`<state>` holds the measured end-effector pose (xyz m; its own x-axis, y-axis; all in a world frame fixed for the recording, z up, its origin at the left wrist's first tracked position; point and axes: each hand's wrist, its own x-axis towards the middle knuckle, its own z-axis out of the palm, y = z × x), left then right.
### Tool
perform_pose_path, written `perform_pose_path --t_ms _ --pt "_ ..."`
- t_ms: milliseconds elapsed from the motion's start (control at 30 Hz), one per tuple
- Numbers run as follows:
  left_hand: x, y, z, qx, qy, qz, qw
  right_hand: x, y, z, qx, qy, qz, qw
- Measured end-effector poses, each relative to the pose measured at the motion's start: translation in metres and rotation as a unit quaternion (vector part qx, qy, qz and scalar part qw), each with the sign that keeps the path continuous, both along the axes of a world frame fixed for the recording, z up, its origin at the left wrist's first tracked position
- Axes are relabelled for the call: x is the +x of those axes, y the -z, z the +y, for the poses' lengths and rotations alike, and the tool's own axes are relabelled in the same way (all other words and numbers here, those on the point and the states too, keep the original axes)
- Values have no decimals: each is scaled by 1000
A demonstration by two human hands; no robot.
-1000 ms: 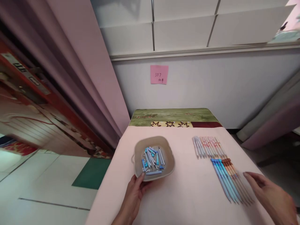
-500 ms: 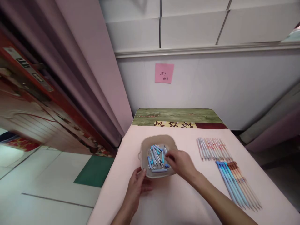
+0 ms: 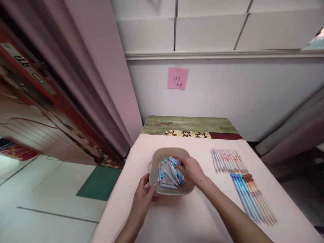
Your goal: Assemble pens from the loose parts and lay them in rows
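A beige plastic basin (image 3: 157,156) stands on the cloth in front of me. Inside lie loose pen parts (image 3: 170,174): blue and pale barrels, thin tubes and small turquoise pieces. My left hand (image 3: 143,197) grips the basin's near left rim, with the thumb over the edge. Over the basin's right side, my right hand (image 3: 191,171) reaches in with curled fingers among the parts; what the fingertips hold, if anything, is hidden. To the right lie a row of clear pens with reddish marks (image 3: 227,161), and below it blue pens (image 3: 248,199) beside brown-topped pens (image 3: 260,199).
A pale pink cloth (image 3: 187,219) covers most of the table, with a green patterned strip (image 3: 187,122) showing at the far end. On the wall behind is a pink note (image 3: 178,78). A curtain and a red-edged door (image 3: 83,135) stand at left.
My right hand has moved deeper into the basin, and the parts have shifted toward its right side. My left hand still holds the rim. The view has moved slightly.
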<state>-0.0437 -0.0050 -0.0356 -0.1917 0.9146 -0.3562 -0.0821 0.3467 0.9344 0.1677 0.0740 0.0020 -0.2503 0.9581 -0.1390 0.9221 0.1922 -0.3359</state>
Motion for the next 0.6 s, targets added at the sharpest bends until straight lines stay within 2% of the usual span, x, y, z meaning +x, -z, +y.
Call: perform_pose_path --t_ms 100,367,600 --pt "1 -4 -4 -3 17 -15 1000 8 -4 5 12 61 -48 997" --pt "9 -3 -13 23 -1 -17 1000 -35 23 7 -38 65 -75 994" --pt "12 1 -25 17 -12 -19 1000 -42 34 1 -55 75 -71 993"
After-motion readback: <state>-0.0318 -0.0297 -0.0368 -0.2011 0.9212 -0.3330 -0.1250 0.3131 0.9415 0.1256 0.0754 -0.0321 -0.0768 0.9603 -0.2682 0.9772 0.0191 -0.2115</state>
